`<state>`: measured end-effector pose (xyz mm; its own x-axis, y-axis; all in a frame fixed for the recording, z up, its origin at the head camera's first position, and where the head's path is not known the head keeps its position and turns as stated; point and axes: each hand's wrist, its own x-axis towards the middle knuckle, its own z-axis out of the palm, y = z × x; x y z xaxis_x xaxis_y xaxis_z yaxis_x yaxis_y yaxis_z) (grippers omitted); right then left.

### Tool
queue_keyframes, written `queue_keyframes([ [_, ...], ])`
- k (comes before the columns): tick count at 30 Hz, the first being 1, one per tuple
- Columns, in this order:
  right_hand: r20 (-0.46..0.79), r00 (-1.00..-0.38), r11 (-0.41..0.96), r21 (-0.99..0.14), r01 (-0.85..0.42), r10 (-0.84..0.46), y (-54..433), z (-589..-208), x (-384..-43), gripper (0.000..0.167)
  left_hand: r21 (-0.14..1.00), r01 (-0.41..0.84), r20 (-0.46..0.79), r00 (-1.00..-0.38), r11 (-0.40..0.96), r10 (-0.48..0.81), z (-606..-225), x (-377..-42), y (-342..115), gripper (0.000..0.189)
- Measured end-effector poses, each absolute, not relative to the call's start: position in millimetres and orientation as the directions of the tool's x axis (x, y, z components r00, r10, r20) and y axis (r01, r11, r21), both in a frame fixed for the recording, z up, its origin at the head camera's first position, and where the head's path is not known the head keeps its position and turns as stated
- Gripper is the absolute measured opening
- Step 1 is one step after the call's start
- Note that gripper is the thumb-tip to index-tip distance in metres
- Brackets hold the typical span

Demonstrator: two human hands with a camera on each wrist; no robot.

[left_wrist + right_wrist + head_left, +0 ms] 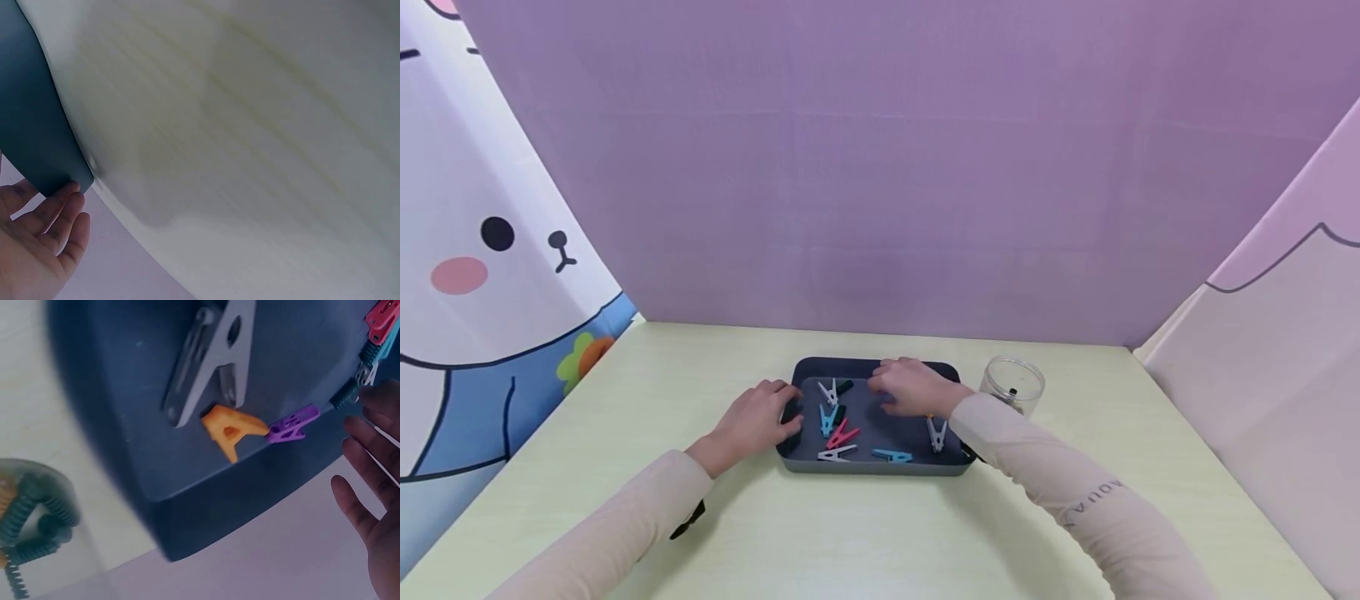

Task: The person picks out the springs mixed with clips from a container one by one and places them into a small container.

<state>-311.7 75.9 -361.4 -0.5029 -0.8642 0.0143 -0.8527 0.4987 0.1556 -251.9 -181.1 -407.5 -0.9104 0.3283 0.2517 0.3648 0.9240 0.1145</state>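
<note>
A dark blue-grey rectangular tray (880, 468) holds several plastic clothespins. White, blue and red clothespins (842, 435) lie in its left half, among dark green ribbed pieces (839, 414). My left hand (762, 417) grips the tray's left wall; its fingers (59, 209) meet the outer side in the left wrist view. Over the tray's back right part hovers my right hand (913, 387), fingers spread and loosely bent, holding nothing visible. Near it in the right wrist view lie an orange clothespin (230, 430), a purple clothespin (292, 425) and a larger grey clothespin (219, 353).
A clear round jar (1017, 379) stands just right of the tray, and dark green coiled pieces (28, 515) show inside it. The pale wooden table (865, 533) meets a purple cloth backdrop (880, 167). Printed cloth hangs at the left side.
</note>
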Motion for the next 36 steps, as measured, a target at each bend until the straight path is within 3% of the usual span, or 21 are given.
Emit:
queue_keyframes([
  [11,-0.001,-0.453,0.448,0.156,-0.880,-0.891,51.0,-367.0,-315.1,0.020,0.117,0.374,0.267,-0.904,0.920,0.333,-407.7,-251.5,-181.0,0.036],
  [36,-0.056,-0.438,0.427,0.147,-0.892,-0.897,25.7,-382.5,-322.5,0.021,0.115,0.369,0.250,-0.909,0.922,0.333,-406.5,-251.6,-180.8,0.039],
])
